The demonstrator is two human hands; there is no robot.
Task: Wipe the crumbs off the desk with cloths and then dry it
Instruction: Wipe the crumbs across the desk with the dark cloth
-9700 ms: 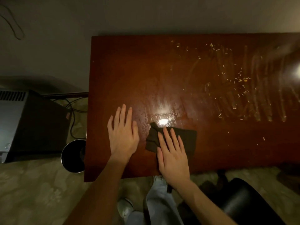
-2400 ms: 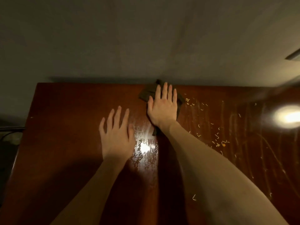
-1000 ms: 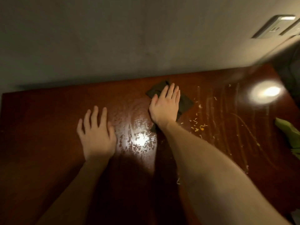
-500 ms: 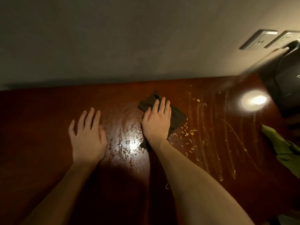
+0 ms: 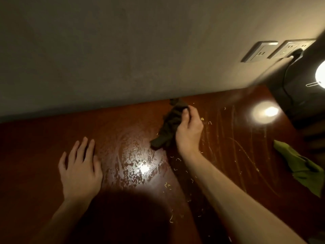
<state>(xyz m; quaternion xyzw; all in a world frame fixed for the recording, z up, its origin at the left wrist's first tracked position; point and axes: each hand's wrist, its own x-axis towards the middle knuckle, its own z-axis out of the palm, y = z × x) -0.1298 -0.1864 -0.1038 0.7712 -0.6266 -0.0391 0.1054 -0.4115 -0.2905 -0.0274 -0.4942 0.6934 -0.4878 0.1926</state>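
My right hand (image 5: 189, 131) has the dark cloth (image 5: 168, 129) bunched up. My fingers (image 5: 190, 112) curl round its upper end, close to the wall (image 5: 123, 50), with the thumb pinching the fabric. The rest of the cloth trails down in a crumpled strip, and its lower end reaches the reddish-brown worktop (image 5: 44, 138).

My left hand (image 5: 80, 170) lies flat on the worktop well to the left, its fingers straight, slightly spread and holding nothing. Between my two hands a wet, streaky patch (image 5: 133, 155) shines under a bright reflection.

Pale crumbs (image 5: 177, 160) are scattered below and to the right of the cloth, beside my right forearm, with faint wipe streaks further right. A green cloth (image 5: 299, 166) lies crumpled at the worktop's right edge, well apart from both hands. Two wall sockets (image 5: 259, 51) sit on the wall beside a dark object (image 5: 299, 88) in the far right corner; I cannot tell what it is.
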